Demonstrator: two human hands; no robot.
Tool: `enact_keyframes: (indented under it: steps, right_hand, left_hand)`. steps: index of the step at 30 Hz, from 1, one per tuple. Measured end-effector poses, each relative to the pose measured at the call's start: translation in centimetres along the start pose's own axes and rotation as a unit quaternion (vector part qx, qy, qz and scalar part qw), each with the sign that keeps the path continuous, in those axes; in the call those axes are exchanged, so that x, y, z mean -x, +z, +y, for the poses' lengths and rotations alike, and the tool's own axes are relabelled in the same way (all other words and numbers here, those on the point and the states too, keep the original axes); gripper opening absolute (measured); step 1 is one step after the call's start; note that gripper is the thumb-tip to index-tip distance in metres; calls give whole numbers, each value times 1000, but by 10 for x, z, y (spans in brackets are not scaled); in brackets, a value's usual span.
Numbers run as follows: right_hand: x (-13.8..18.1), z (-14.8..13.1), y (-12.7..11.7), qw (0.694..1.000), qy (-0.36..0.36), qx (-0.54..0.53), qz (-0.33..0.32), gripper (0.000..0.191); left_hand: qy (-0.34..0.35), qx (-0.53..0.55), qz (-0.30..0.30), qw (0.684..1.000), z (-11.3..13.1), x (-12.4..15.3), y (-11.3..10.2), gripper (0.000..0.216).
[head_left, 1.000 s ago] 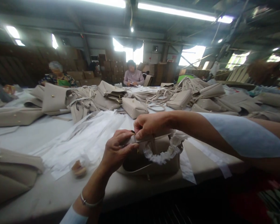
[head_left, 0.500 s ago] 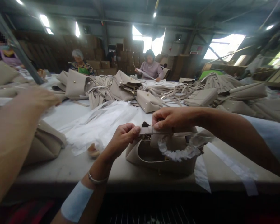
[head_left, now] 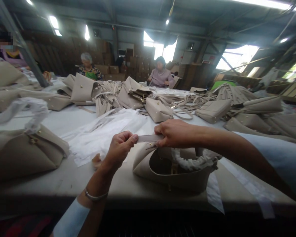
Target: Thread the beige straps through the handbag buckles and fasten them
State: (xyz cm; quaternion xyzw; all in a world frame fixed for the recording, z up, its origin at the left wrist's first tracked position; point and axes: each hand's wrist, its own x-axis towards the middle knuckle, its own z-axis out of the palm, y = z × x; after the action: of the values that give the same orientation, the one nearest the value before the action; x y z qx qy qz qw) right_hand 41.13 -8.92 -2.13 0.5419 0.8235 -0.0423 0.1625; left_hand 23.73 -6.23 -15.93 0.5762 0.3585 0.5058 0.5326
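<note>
A beige handbag (head_left: 172, 179) stands at the table's near edge, its mouth open toward me. One handle (head_left: 187, 163) is wrapped in crinkled white paper and rests over the opening. Above the bag's left side, a flat beige strap (head_left: 148, 138) runs level between my hands. My left hand (head_left: 122, 144) pinches its left end between thumb and fingers. Further right, my right hand (head_left: 172, 133) grips the strap from above, its fingers partly hiding it. Whether the strap joins the bag is hidden behind that hand.
Another handbag (head_left: 27, 151) with a wrapped handle stands at left. White paper strips (head_left: 101, 131) lie in a heap behind my left hand, and more strips (head_left: 249, 184) at right. Beige bags (head_left: 160, 110) and straps pile across the table. Several people sit beyond.
My hands and the strap shift left, and more of the strap shows between them. Another person's arm at left has gone from view, uncovering the wrapped handle there.
</note>
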Motion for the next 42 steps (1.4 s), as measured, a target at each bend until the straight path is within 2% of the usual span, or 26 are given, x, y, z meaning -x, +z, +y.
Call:
enact_keyframes:
  steps: [6, 10, 13, 17, 18, 20, 23, 26, 29, 33, 36, 39, 42]
  right_hand:
    - [-4, 2, -6, 999, -16, 24, -12, 29]
    - [-2, 7, -14, 998, -20, 21, -58, 29]
    - [-5, 10, -20, 994, -4, -6, -106, 24]
    - [-12, 13, -22, 978, 31, -122, -167, 17]
    - [-13, 14, -22, 974, 36, -141, -172, 16]
    - [-12, 19, -25, 970, 37, -174, -165, 18]
    - [-2, 34, -31, 949, 35, -281, -137, 26]
    - [15, 49, -32, 916, 46, -376, -131, 29]
    - [30, 54, -21, 895, 41, -422, -136, 37]
    - [41, 44, 3, 867, 34, -479, -132, 53]
    - [43, 34, 21, 831, 22, -539, -138, 48]
    - [40, 29, 31, 790, 51, -601, -113, 36]
    - [38, 32, 32, 777, 62, -621, -74, 28]
  left_hand:
    - [3, -112, 73, 991, -18, 7, -30, 30]
    - [-21, -214, 113, 970, -31, 18, -41, 31]
    - [-47, -374, 145, 915, -36, 27, -43, 34]
    - [-85, -597, 121, 789, -26, 29, -31, 34]
    - [-75, -632, 108, 764, -21, 27, -25, 33]
    - [-23, -669, 82, 738, -12, 19, -14, 30]
    - [31, -674, 60, 736, -4, 5, -4, 29]
    - [9, -677, 73, 732, -3, -7, -2, 30]
    - [0, -676, 81, 732, -5, -11, -2, 30]
    - [14, -681, 101, 725, -10, -12, 1, 30]
    - [14, -689, 103, 717, -11, -14, 4, 30]
    - [12, -692, 104, 714, -10, -16, 5, 30]
    - [10, -691, 90, 718, -10, -16, 2, 30]
